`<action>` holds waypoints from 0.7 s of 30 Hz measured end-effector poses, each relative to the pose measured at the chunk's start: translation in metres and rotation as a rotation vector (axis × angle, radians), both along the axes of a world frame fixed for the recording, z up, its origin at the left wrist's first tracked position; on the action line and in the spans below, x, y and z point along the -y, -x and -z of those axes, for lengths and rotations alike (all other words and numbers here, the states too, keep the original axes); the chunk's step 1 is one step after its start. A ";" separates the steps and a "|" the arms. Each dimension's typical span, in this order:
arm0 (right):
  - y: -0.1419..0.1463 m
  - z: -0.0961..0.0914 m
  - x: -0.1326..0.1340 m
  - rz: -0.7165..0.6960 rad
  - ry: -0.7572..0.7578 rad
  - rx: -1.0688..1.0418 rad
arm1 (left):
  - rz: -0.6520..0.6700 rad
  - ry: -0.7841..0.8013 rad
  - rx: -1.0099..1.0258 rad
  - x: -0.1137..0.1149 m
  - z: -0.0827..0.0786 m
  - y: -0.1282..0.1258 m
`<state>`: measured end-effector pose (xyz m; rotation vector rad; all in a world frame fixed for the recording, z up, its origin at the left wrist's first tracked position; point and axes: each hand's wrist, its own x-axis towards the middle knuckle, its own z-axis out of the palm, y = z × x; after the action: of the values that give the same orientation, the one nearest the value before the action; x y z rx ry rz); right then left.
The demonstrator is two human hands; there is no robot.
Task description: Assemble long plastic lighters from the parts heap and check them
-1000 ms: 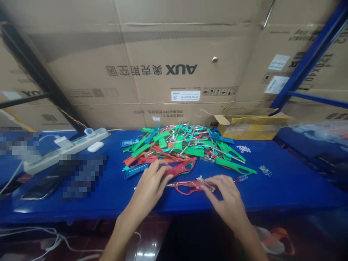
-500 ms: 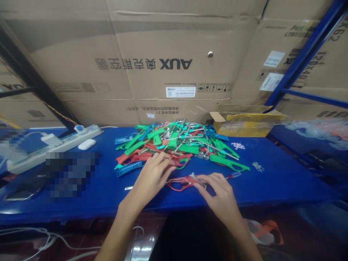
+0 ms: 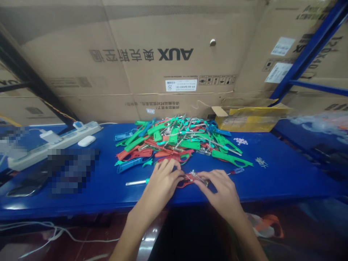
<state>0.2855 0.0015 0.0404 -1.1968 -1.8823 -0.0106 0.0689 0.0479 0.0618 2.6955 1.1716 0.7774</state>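
Observation:
Both of my hands meet over a red plastic scissor-like part (image 3: 187, 180) lying near the front edge of the blue table (image 3: 285, 177). My left hand (image 3: 162, 182) covers its left end with fingers curled on it. My right hand (image 3: 221, 190) pinches a small metal and clear piece (image 3: 198, 176) at its right end. Just behind lies a heap of green, red and blue plastic parts (image 3: 176, 141). A screwdriver with a teal handle (image 3: 136, 182) rests left of my left hand. Another small screwdriver (image 3: 237, 170) lies to the right.
Large cardboard boxes (image 3: 168, 61) wall the back. An open yellow box (image 3: 250, 119) stands at back right. A white power strip (image 3: 51, 141), a white mouse-like case (image 3: 86, 140) and a phone (image 3: 25, 185) are on the left. Small white bits (image 3: 240, 141) lie on the right. A blue rack post (image 3: 307, 54) rises at right.
My left hand has drawn back from the heap and come onto the red part by my right hand. The teal-handled screwdriver now shows to its left. The camera has tipped slightly.

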 end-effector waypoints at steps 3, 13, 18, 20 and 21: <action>0.001 0.000 0.001 0.006 0.010 -0.001 | -0.004 -0.006 0.018 -0.001 0.002 0.000; 0.002 -0.001 0.000 0.015 0.023 0.048 | 0.142 0.096 0.010 0.007 -0.009 0.005; 0.005 0.001 0.001 0.049 -0.018 0.120 | 0.143 0.111 -0.082 0.005 -0.015 0.004; 0.006 0.002 0.002 0.058 -0.043 0.130 | 0.146 0.087 -0.108 0.003 -0.019 0.001; 0.006 0.002 0.002 0.063 -0.057 0.135 | 0.153 0.073 -0.119 0.001 -0.021 0.000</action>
<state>0.2792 -0.0006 0.0384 -1.2417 -1.9463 -0.1821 0.0691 0.0468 0.0826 2.7627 0.9801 0.5497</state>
